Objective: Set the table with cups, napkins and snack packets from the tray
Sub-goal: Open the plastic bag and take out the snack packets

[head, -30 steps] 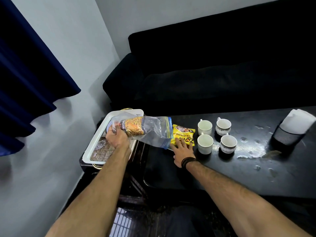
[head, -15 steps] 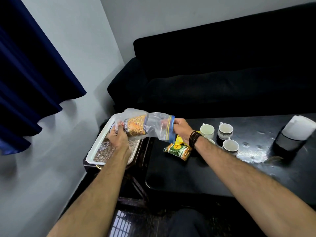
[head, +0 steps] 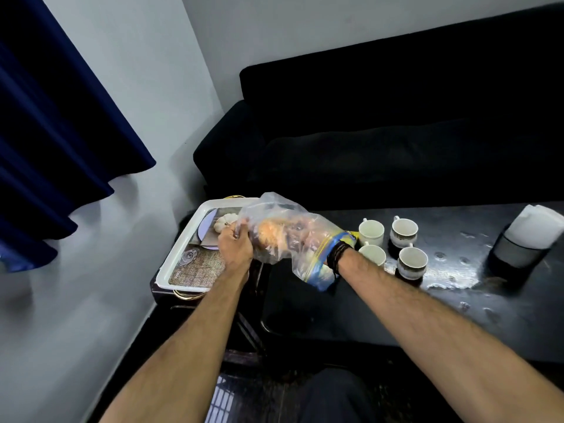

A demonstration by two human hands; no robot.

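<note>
A clear zip bag (head: 276, 210) with a blue seal is held up between the white tray (head: 180, 254) and the black table (head: 457, 303). My left hand (head: 235, 248) grips its closed left end. My right hand (head: 308, 244) is inside the bag up to the wristband and shows only as a blur through the plastic. It lies against an orange snack packet (head: 267, 235) in there; I cannot tell whether it grips it. Several cups (head: 370, 232) stand grouped on the table just right of the bag. A sliver of a yellow packet (head: 354, 235) shows behind my right wrist.
The tray sits on a low stand left of the table and holds a plate (head: 204, 232), a glass (head: 186, 257) and a woven mat (head: 198, 271). A white-topped dark container (head: 531, 236) stands at the table's right. A black sofa (head: 396, 141) runs behind; a wall and blue curtain are on the left.
My right hand left the yellow packet on the table, took the bag's open end and has now gone inside the bag. My left hand kept hold of the bag's other end.
</note>
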